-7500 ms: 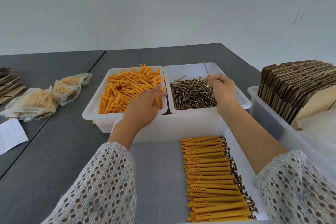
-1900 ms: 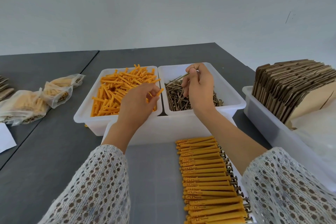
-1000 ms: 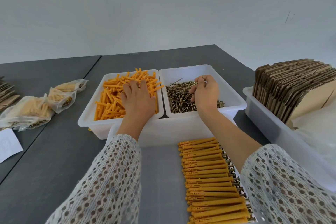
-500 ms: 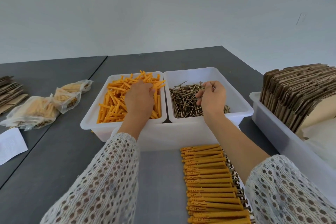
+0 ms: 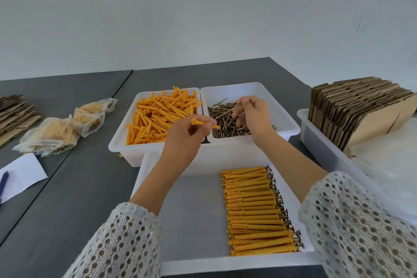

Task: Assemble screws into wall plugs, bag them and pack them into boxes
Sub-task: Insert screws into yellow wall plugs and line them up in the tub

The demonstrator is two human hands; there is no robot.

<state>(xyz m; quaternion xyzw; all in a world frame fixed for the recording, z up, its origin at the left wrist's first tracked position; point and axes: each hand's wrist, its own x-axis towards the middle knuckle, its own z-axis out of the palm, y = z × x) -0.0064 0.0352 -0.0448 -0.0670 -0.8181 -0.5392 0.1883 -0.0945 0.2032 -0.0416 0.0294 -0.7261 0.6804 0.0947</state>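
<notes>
My left hand (image 5: 184, 140) pinches one orange wall plug (image 5: 204, 123) above the plug tray's (image 5: 117, 142) 3 o'clock rim. At 1 o'clock, my right hand (image 5: 253, 117) pinches a screw (image 5: 228, 111) over the screw tray (image 5: 291, 124).

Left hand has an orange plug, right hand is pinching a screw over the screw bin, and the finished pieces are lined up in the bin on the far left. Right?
Not quite. The finished pieces lie in the near tray in front of the person, as the head view shows. The left hand does hold an orange plug; the right hand pinches a screw.

L hand (image 5: 185, 140) up w/ wall plug (image 5: 204, 123); R hand (image 5: 253, 117) w/ screw (image 5: 228, 110).
</notes>
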